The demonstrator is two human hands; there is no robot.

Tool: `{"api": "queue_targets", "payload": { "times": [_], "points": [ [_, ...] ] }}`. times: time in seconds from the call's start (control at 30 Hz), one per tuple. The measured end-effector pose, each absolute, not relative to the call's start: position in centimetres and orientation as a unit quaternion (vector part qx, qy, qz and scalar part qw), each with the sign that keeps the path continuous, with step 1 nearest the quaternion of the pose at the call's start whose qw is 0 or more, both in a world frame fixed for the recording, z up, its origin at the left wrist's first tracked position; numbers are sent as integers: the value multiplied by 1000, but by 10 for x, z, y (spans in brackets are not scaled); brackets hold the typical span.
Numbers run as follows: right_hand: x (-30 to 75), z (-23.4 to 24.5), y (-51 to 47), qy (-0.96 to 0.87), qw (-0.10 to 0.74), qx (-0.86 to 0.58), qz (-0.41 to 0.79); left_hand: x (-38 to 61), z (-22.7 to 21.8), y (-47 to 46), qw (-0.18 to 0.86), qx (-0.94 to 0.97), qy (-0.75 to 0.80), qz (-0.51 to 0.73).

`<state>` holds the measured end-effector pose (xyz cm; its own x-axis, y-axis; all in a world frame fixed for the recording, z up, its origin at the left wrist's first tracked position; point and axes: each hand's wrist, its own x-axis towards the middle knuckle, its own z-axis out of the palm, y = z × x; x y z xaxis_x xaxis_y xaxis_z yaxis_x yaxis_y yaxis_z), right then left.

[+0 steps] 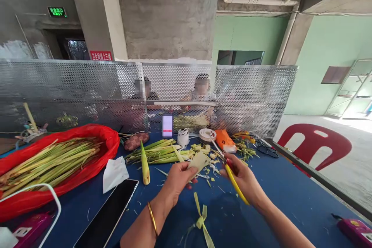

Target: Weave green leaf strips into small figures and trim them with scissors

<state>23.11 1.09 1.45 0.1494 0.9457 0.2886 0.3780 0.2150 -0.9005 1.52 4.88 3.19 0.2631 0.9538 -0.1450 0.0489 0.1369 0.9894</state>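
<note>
My left hand (178, 180) is closed, thumb on top, pinching a pale, flat piece of husk (200, 162). My right hand (247, 180) grips a pair of scissors (236, 188) with yellow and red handles. The metal blades point up and away to the left, beside the husk piece; whether they touch it I cannot tell. Below the hands, on the blue tabletop (232, 224), lies a small knotted husk shape (200, 223) with several strips sticking out. Beyond my left hand is a pile of green husks (162, 151), with a single rolled husk (144, 164) beside it.
On the left sits a red bag (109, 139) of dried stalks, near a phone (107, 213) and white tissue (115, 172). Farther back stand a lit phone (167, 126), white thread (183, 137), tape roll (207, 135) and orange packet (224, 140). Two people sit behind a perforated metal screen (250, 100).
</note>
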Motion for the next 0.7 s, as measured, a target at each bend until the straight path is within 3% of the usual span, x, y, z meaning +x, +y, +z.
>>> {"api": "queue_targets", "payload": {
  "times": [0.1,0.27,0.5,0.7],
  "points": [
    [260,7,7,-640,406,-606,241,21,34,69,594,498,485,406],
    [267,3,2,-676,328,-606,263,40,27,90,584,504,492,402],
    [253,3,11,-654,287,-649,263,64,12,98,618,533,486,314],
    [253,-5,17,-636,319,-637,298,69,7,108,629,532,488,290]
  ]
}}
